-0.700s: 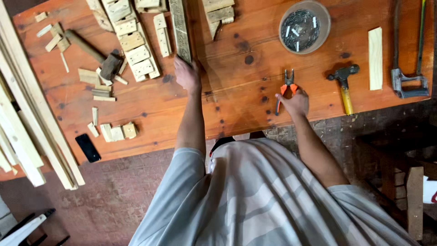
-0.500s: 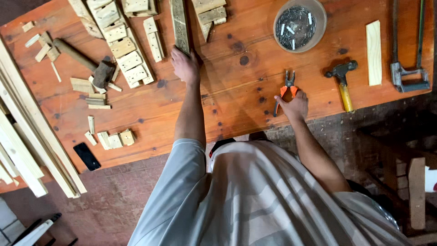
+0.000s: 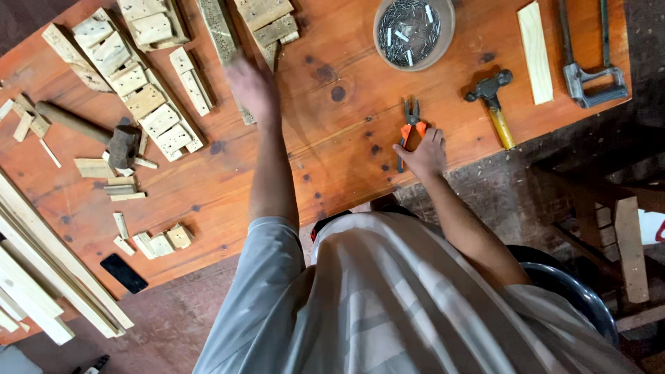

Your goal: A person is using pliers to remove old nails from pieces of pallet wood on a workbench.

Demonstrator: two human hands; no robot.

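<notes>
My left hand [image 3: 253, 86] is stretched far out over the orange wooden table [image 3: 332, 159]. It is blurred, with its fingers apart and nothing in it, above the near end of a long rough wooden strip [image 3: 216, 31]. My right hand [image 3: 424, 154] lies near the table's front edge. Its fingers are spread over the handles of orange-handled pliers [image 3: 412, 123], which lie flat on the table.
A round bowl of nails [image 3: 413, 31] stands at the back, with a yellow-handled hammer [image 3: 493, 104], a pale wood strip [image 3: 535, 41] and a saw frame [image 3: 589, 73] to the right. Wooden blocks [image 3: 138, 90], a mallet [image 3: 83, 128], a black phone [image 3: 123, 272] and long slats [image 3: 41, 277] lie to the left.
My left hand has lifted off the long wooden strip and now moves above it, blurred. My right hand stays on the pliers.
</notes>
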